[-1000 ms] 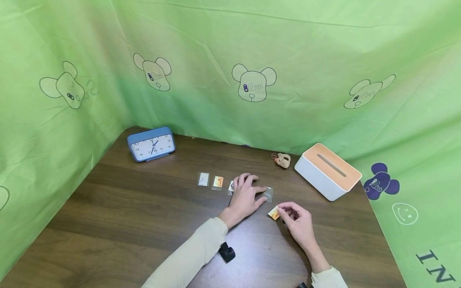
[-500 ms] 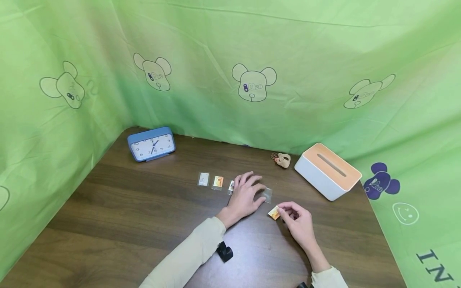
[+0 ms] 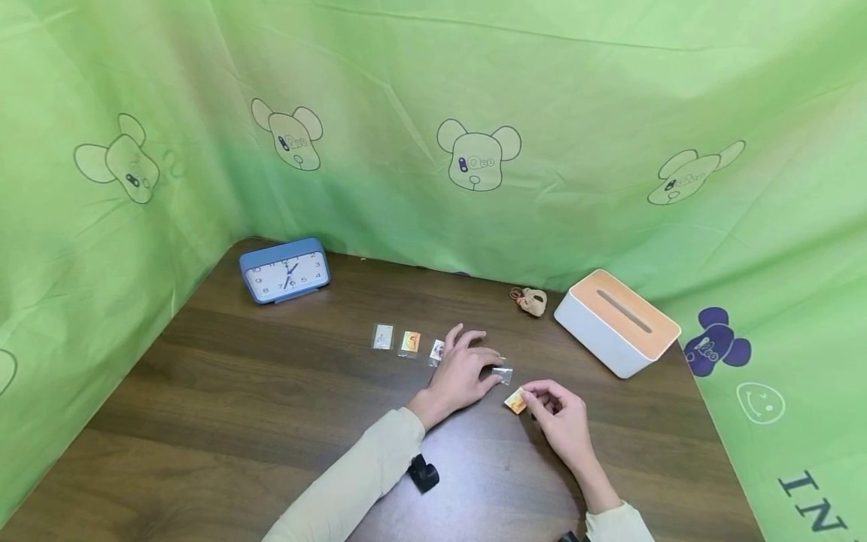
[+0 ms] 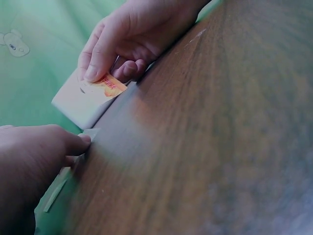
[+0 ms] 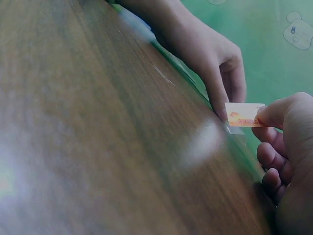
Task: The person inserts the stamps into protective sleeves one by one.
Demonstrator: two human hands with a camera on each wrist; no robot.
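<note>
My right hand [image 3: 562, 418] pinches a small orange-and-white card [image 3: 515, 400] between thumb and index finger, just above the table. In the right wrist view the card [image 5: 239, 115] is held by one end, its printed side showing. To its left, my left hand [image 3: 460, 374] pinches the near edge of a small clear plastic sleeve [image 3: 503, 375] on the table with thumb and index finger; its other fingers are spread. Left of that hand lie a white card in a sleeve [image 3: 382, 337], an orange one [image 3: 409, 342], and a third sleeved card [image 3: 437, 350] partly covered by the hand.
A blue clock [image 3: 285, 271] stands at the back left of the wooden table [image 3: 203, 421]. At the back right are a white tissue box [image 3: 603, 335] with a wood-coloured lid and a small tan trinket [image 3: 532, 302] with a red cord. Green cloth [image 3: 379, 203] hangs behind.
My left thumb and index finger have shifted on the clear sleeve, whose near part now looks lifted or bent. The right hand and its card have stayed in place.
</note>
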